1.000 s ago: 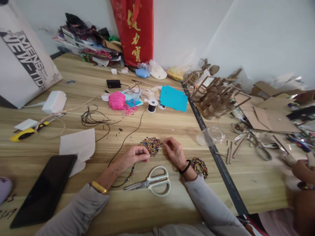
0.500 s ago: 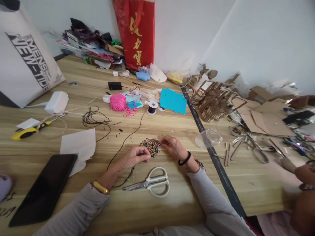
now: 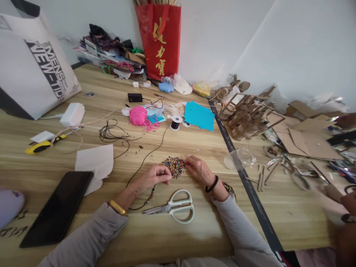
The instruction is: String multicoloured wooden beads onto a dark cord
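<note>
A heap of small multicoloured beads (image 3: 174,167) lies on the table between my hands. My left hand (image 3: 157,175) is closed in a pinch at the heap's near left side. From beneath it runs a black cord (image 3: 139,207) with several beads threaded on it, and the cord loops back to a spool (image 3: 175,122). My right hand (image 3: 198,168) has its fingertips pressed together at the heap's right edge, touching beads; anything between them is too small to make out. White-handled scissors (image 3: 180,205) lie just in front of my hands, blades to the left.
Left are a black tablet (image 3: 57,209), white paper (image 3: 96,161), a yellow cutter (image 3: 41,146) and loose black cord (image 3: 111,133). Pink yarn (image 3: 138,116) and blue sheets (image 3: 199,115) lie behind. More strung beads (image 3: 229,189) lie by my right wrist. Another person's hand (image 3: 349,202) is far right.
The whole view has shifted slightly, so things sit a little further right. My hands keep nearly the same place beside the beads, both still pinched.
</note>
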Demonstrator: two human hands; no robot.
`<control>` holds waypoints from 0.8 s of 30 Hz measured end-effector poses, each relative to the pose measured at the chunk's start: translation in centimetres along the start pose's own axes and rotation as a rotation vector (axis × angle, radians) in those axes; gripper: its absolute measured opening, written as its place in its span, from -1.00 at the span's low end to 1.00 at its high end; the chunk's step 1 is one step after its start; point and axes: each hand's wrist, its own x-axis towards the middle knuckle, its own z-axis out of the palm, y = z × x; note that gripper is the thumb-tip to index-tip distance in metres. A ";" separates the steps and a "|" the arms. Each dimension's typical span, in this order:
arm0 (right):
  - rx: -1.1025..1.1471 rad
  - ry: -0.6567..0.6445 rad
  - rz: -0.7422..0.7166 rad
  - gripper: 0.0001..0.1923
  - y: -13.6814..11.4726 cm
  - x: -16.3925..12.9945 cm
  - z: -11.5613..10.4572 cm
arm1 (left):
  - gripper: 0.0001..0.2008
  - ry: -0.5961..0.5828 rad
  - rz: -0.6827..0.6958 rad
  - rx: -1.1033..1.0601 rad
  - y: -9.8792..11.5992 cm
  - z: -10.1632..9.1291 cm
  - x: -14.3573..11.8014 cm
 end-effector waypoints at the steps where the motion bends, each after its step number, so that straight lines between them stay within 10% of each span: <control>1: 0.000 -0.003 -0.011 -0.86 0.0 0.0 0.0 | -0.79 0.002 -0.002 -0.003 0.1 0.0 -0.1; 7: 0.093 -0.025 -0.038 -0.90 -0.1 -0.1 -0.5 | -0.80 0.011 0.021 -0.042 -0.1 -0.1 -0.1; 16: 0.325 0.386 -0.053 -0.96 -4.6 -0.6 0.8 | -0.78 0.038 0.054 -0.074 -0.9 -0.3 0.0; 24: 0.368 0.417 -0.165 -0.89 -5.6 -1.0 2.7 | -0.76 0.060 0.044 -0.076 -0.2 0.0 -0.1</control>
